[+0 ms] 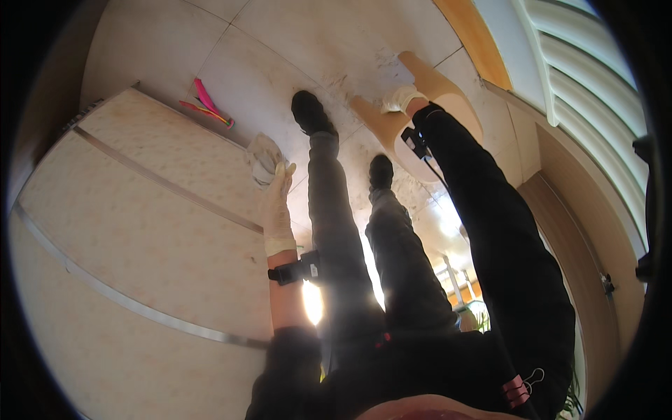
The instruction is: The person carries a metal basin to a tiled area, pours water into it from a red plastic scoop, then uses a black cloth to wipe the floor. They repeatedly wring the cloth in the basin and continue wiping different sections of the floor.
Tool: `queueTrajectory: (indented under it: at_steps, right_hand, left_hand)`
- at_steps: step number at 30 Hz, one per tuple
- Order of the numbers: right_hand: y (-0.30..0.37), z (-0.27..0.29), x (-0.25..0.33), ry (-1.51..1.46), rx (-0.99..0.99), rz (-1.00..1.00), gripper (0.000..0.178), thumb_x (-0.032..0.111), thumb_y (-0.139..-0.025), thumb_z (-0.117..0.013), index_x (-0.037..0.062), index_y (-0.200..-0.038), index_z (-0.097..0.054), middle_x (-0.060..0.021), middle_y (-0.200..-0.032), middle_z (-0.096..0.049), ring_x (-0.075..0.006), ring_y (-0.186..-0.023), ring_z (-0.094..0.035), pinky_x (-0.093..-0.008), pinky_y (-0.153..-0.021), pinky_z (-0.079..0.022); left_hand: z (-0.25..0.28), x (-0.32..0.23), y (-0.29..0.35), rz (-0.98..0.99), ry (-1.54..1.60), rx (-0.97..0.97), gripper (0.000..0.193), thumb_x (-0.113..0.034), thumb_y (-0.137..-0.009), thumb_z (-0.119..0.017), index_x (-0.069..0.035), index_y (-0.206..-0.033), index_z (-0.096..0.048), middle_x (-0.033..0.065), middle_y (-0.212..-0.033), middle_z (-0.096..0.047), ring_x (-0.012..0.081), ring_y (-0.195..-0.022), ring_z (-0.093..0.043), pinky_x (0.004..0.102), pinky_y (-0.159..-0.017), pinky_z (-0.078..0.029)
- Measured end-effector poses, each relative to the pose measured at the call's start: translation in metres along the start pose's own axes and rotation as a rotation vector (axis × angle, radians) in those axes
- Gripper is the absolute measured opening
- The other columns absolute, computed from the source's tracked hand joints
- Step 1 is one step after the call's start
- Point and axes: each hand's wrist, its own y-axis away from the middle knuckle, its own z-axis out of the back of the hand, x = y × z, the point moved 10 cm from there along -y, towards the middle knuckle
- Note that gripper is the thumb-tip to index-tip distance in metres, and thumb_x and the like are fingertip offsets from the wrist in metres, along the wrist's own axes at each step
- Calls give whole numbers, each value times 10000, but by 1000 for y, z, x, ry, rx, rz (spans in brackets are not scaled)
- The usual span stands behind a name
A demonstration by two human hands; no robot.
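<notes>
Some smudges (385,61) are showing unwiped on the floor (269,35) around the beige stool (451,98) my right hand (401,98) is touching, grip unclear, while my left hand (278,210) is clutching a grey cloth (265,159).

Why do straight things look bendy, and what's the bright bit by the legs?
Head view: the fisheye lens bows the lower silver metal strip; same view: white glare beside the dark grey trousers, its source unclear; same view: the crumpled grey cloth by the white-gloved left hand looks slightly blurry.
</notes>
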Motion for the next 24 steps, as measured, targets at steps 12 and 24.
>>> queueTrajectory:
  at_steps: [12,24]
  right_hand:
    - [45,227,73,-1949,-249,501,345,229,-912,-572,154,-1244,-632,-65,-1264,-633,-312,-1160,-590,-415,-961,-486]
    - [216,302,159,-2433,-319,823,309,187,-930,-553,137,-1229,-614,-54,-1233,-628,-297,-1115,-593,-400,-933,-499]
  left_hand:
    - [-11,-101,-20,6,-67,-86,309,-149,-937,-684,-5,-1210,-655,75,-1135,-664,162,-1017,-659,289,-890,-527]
    - [-29,-209,-14,-205,174,41,297,-60,-960,-622,91,-1215,-616,137,-1225,-619,234,-1118,-630,347,-963,-540]
